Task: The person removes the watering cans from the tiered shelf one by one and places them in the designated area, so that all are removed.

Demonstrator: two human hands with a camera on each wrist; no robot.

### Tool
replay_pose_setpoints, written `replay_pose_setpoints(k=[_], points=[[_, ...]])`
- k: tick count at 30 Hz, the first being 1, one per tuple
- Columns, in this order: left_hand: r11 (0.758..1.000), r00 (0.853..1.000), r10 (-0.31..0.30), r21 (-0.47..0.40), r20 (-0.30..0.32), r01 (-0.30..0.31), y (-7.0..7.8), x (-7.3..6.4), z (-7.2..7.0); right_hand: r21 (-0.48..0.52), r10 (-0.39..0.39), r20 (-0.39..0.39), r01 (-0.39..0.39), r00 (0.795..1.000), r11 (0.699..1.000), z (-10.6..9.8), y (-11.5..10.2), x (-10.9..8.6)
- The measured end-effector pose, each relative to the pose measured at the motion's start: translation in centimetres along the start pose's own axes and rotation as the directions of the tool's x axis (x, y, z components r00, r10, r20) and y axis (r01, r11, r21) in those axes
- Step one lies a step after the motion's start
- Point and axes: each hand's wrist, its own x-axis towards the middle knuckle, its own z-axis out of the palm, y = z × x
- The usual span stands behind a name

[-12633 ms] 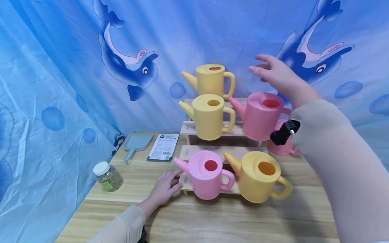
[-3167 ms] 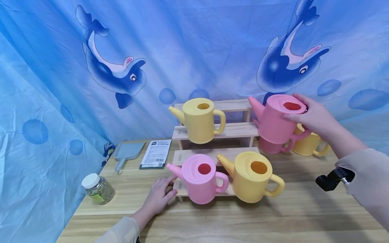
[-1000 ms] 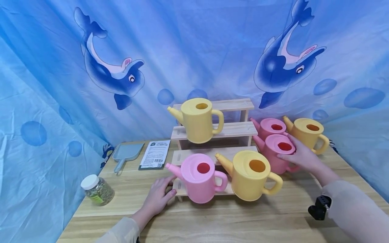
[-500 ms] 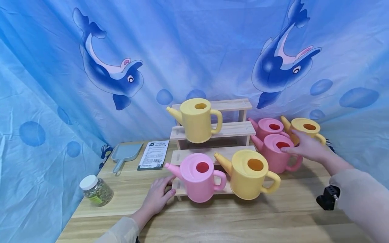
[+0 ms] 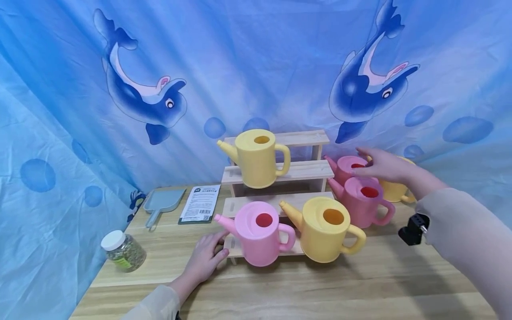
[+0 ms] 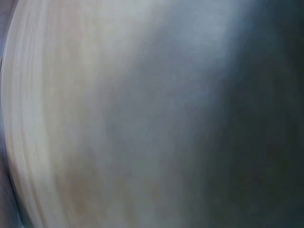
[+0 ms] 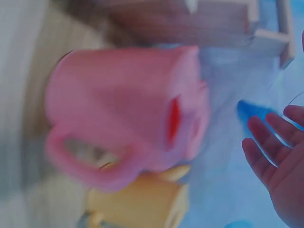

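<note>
My right hand (image 5: 386,166) hovers with fingers spread over the watering cans at the right, holding nothing. Below it, a dark pink watering can (image 5: 356,204) stands on the table in front of another dark pink watering can (image 5: 342,169) and a yellow watering can (image 5: 394,189). In the right wrist view, the near pink can (image 7: 109,90) is apart from the fingers (image 7: 266,135). My left hand (image 5: 202,258) rests on the table, its relaxed fingers against the left end of the wooden tiered stand (image 5: 244,204); its wrist view is blurred.
A light pink watering can (image 5: 258,240) and a yellow one (image 5: 325,235) stand on the lowest step. A pale yellow can (image 5: 256,162) sits higher up. At left lie a dustpan (image 5: 164,200), a printed packet (image 5: 200,203) and a lidded jar (image 5: 128,255). Blue curtain (image 5: 280,66) hangs behind.
A yellow can left the top step and a dark pink can a lower one; both now stand on the table at right. My right hand released the pink can and rose. The left stayed put.
</note>
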Motion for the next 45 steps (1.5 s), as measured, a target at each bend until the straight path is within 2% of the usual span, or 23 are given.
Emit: replay_pose_setpoints(k=[5,8,16,21,24,30,39,45], points=[[1.000,1.000,-0.019,0.002,0.005,0.019,-0.1,-0.1,-0.1,0.029,-0.039,-0.004,0.039,0.999,0.999,-0.7,-4.2,2.2],[0.999,0.999,-0.035,0.005,0.010,0.035,-0.2,-0.2,-0.1,0.049,-0.058,0.019,0.057,0.998,0.997,-0.6,-6.8,3.7],[1.000,0.999,-0.028,0.015,0.017,0.028,-0.1,0.0,-0.1,0.118,-0.108,0.078,0.098,0.991,0.988,0.4,-12.6,6.5],[1.000,1.000,-0.022,0.017,0.007,0.022,-0.1,0.1,-0.2,0.167,-0.187,0.090,0.170,0.978,0.971,1.4,-15.4,7.7],[1.000,1.000,-0.030,0.008,0.010,0.029,0.0,0.1,-0.1,0.186,-0.246,0.090,0.226,0.965,0.956,2.0,-16.6,8.1],[0.999,0.999,-0.032,0.011,0.016,0.032,-0.1,0.0,0.0,0.221,-0.271,0.093,0.245,0.958,0.944,3.1,-17.7,8.8],[1.000,1.000,-0.016,0.014,-0.003,0.016,0.0,0.1,-0.1,0.140,-0.203,0.072,0.192,0.977,0.971,4.0,-18.9,9.4],[1.000,1.000,-0.013,0.022,0.003,0.013,0.0,0.0,0.1,0.115,-0.176,0.046,0.169,0.983,0.979,4.3,-18.8,9.4]])
